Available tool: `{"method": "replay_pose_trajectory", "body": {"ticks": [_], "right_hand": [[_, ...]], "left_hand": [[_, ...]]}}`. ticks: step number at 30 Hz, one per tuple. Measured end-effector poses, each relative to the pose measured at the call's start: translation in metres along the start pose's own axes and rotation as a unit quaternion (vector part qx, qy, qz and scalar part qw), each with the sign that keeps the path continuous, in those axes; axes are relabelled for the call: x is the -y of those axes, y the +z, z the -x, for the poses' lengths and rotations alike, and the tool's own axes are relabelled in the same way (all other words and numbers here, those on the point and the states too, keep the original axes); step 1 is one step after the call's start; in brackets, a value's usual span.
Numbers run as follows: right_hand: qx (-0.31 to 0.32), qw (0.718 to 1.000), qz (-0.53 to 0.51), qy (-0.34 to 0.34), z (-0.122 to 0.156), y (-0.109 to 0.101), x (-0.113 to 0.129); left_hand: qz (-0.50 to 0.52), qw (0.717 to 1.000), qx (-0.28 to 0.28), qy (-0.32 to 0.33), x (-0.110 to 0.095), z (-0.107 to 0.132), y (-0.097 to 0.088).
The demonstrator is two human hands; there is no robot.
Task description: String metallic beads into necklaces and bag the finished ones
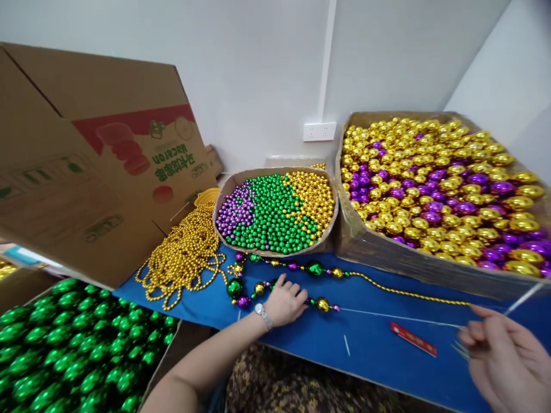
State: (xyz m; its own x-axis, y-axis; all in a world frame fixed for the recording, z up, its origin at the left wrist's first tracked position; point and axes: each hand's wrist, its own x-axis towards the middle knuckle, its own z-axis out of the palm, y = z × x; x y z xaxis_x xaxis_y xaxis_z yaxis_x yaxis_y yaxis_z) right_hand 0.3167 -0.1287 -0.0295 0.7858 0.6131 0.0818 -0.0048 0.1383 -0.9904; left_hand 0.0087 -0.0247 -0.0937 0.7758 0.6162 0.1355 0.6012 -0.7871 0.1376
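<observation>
A bead strand (315,268) of green, gold and purple balls loops across the blue table and runs into a thin gold bead chain (400,289). My left hand (284,300) lies over the strand's near side, fingers curled down around the beads; their tips are partly hidden. From the last purple bead a white string (396,315) stretches to my right hand (501,350). That hand is closed in a pinch on the string, and the gold chain's end reaches its fingertip. Thin pale strands stick out beneath its fingers.
A box of small beads (275,250) stands behind the strand, beside a heap of gold bead chains (183,255). At right is a large box (387,252) of gold and purple beads. Green beads (81,350) fill a box at lower left. A red packet (413,339) lies nearby.
</observation>
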Motion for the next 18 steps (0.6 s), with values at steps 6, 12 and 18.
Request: {"method": "replay_pose_trajectory", "body": {"ticks": [6, 12, 18], "right_hand": [[0.02, 0.996, -0.041, 0.074, 0.014, 0.014, -0.018], [0.059, 0.997, 0.003, 0.051, 0.017, 0.014, -0.033], [0.113, 0.992, 0.026, 0.059, 0.032, 0.025, -0.036]], "left_hand": [[0.083, 0.969, -0.168, -0.164, 0.055, 0.085, -0.039], [-0.106, 0.795, -0.135, -0.582, 0.144, 0.274, -0.061], [0.18, 0.749, 0.088, -0.632, 0.133, 0.364, -0.009]]}}
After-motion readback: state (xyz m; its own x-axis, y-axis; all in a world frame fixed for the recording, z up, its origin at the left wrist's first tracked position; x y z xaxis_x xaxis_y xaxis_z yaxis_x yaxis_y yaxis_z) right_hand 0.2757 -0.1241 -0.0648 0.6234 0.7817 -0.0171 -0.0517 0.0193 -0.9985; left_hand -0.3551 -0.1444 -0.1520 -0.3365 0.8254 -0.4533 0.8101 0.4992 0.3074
